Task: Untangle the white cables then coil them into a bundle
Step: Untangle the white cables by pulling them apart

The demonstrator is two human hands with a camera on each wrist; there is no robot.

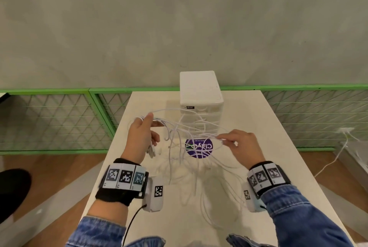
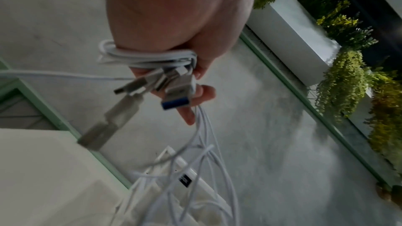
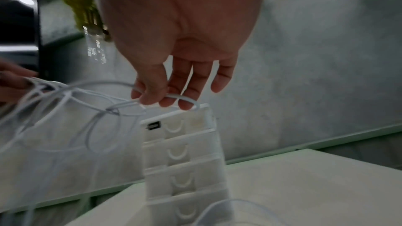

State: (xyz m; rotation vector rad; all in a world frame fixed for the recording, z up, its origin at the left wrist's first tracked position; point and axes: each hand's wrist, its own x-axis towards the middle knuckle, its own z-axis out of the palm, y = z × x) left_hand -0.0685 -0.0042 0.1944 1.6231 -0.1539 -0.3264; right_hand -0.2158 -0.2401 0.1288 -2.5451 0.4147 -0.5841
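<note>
A tangle of thin white cables (image 1: 185, 137) hangs in the air above the white table (image 1: 258, 119), stretched between my two hands. My left hand (image 1: 142, 133) grips a bunch of strands, and several USB plugs (image 2: 172, 90) stick out below its fingers; wound cable (image 2: 147, 57) crosses the palm. My right hand (image 1: 237, 143) pinches one strand (image 3: 174, 96) between thumb and fingertips. Loose loops (image 1: 217, 203) trail down onto the table near me.
A white drawer unit (image 1: 200, 95) stands at the table's far end, right behind the cables. A round purple sticker (image 1: 199, 148) lies on the tabletop. A green mesh fence (image 1: 59, 119) runs behind. Another white cable (image 1: 336, 157) trails on the floor at right.
</note>
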